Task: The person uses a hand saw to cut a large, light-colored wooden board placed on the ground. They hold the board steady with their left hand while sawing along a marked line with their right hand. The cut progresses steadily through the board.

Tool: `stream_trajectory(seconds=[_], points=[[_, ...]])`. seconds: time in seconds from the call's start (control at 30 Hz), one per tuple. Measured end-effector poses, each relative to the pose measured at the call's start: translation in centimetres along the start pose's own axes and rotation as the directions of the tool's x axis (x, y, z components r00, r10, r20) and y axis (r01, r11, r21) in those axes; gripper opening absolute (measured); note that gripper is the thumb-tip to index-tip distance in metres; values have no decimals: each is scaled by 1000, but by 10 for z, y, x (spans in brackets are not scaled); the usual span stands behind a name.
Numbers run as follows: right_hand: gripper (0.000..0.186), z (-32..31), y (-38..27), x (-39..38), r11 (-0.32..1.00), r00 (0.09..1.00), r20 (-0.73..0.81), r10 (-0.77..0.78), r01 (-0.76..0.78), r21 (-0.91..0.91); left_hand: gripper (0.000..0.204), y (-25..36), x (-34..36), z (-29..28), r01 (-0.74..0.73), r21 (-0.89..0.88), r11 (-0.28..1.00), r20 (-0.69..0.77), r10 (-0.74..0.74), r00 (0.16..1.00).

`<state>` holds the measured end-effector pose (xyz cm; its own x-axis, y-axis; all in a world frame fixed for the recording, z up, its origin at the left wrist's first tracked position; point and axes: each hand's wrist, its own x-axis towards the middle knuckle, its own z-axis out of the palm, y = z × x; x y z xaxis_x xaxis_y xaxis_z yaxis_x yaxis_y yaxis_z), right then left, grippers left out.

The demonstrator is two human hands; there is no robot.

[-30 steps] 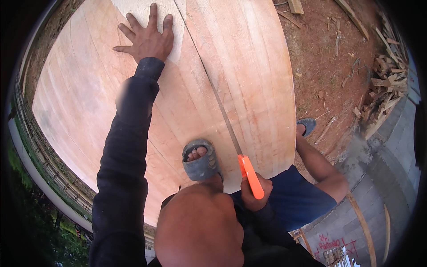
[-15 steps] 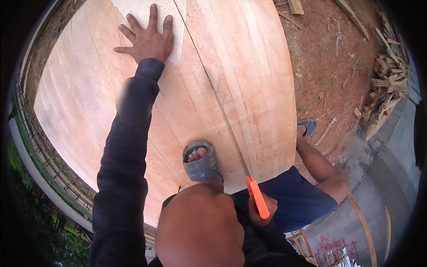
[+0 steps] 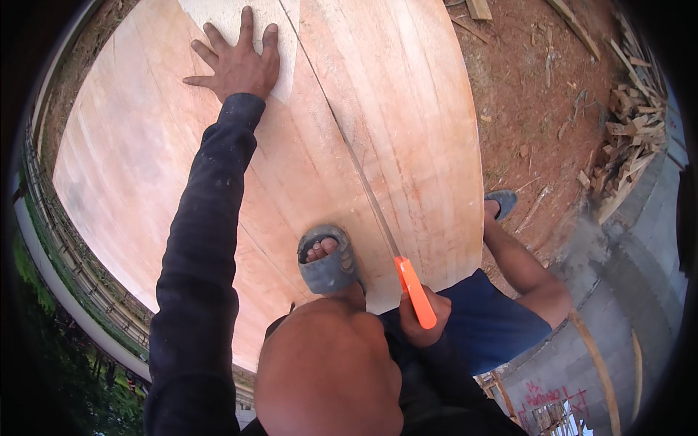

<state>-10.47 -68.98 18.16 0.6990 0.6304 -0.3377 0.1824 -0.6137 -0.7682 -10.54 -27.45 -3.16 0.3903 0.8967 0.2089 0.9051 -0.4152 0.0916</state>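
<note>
A large pale plywood sheet (image 3: pixel 407 131) fills the middle of the view. Flat on its far part lies my left hand (image 3: pixel 243 67), fingers spread, over a whiter patch. My right hand (image 3: pixel 424 320) is wrapped round the orange handle of a hand saw (image 3: pixel 417 298). The narrow blade runs away from me over the sheet, in line with a thin dark cut that continues to the far edge. Left of the blade, my foot in a grey slide sandal (image 3: pixel 329 265) presses on the sheet.
Reddish bare soil (image 3: pixel 531 102) borders the sheet on the right. A heap of wood offcuts (image 3: pixel 631 145) lies beside a grey block wall (image 3: pixel 582 370). My other foot, in a sandal (image 3: pixel 503 204), stands on the soil. Green plants (image 3: pixel 80 363) show at the lower left.
My right hand and the saw have moved forward, away from me, along the cut. My left hand keeps its place on the sheet.
</note>
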Motion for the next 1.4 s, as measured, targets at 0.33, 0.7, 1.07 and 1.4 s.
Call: stream_trajectory(seconds=[0.33,0.7,1.07,1.4], points=[[10,94,-26,156,993,997,-28,74,-71,94,64,6,6,1,-13,7,1000,-6,14,1000],[18,-15,-1,-25,997,1000,3,-19,19,-81,64,3,-1,-9,20,-54,998,31,-18,999],[4,43,4,61,986,997,-7,79,-78,145,62,22,4,-35,113,42,993,268,-120,956],[2,56,-4,80,966,993,-2,118,-114,232,63,26,-1,-36,124,40,991,295,-130,947]])
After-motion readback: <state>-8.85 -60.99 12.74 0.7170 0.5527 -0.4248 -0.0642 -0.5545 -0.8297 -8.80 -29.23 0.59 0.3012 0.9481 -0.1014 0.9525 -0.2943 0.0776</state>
